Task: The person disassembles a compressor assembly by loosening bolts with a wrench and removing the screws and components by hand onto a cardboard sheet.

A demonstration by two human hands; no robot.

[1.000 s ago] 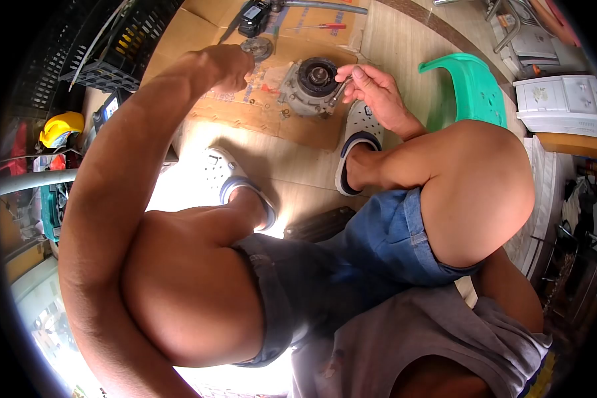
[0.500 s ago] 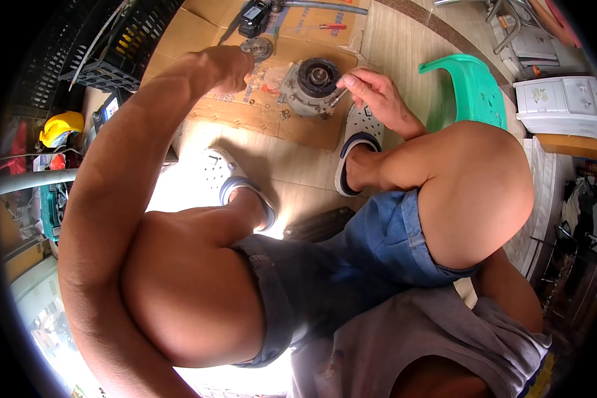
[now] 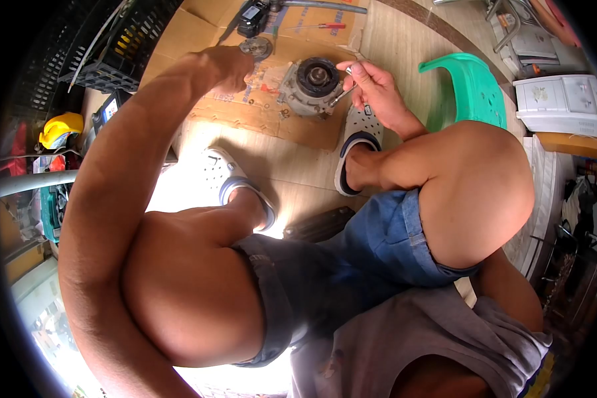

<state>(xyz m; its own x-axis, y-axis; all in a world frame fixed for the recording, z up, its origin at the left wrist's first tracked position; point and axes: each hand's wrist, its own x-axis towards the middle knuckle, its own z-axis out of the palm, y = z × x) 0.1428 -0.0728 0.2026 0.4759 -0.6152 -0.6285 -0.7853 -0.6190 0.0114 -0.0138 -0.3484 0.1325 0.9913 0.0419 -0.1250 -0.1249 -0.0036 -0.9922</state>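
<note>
A grey metal motor-like housing (image 3: 298, 99) with a round black ring (image 3: 317, 77) on top sits on flattened cardboard (image 3: 265, 126). My right hand (image 3: 380, 89) pinches a slim metal wrench (image 3: 341, 98) between thumb and fingers, and its lower end reaches the housing's right edge. At the housing's upper left, my left hand (image 3: 232, 69) is closed with its back towards me. Its fingertips are mostly hidden, so I cannot make out what they hold. A round grey metal part (image 3: 256, 48) lies right beside its knuckles.
Behind the left hand lie a black battery tool (image 3: 253, 18) and a red-handled screwdriver (image 3: 331, 26). Small loose parts dot the cardboard. A green plastic stool (image 3: 467, 93) stands at right, black crates (image 3: 119, 50) at left. My white clogs (image 3: 222, 174) flank the near side.
My right hand has shifted slightly and turned, its fingers placed differently on the wrench, whose upper end now shows. The left hand has stayed where it was.
</note>
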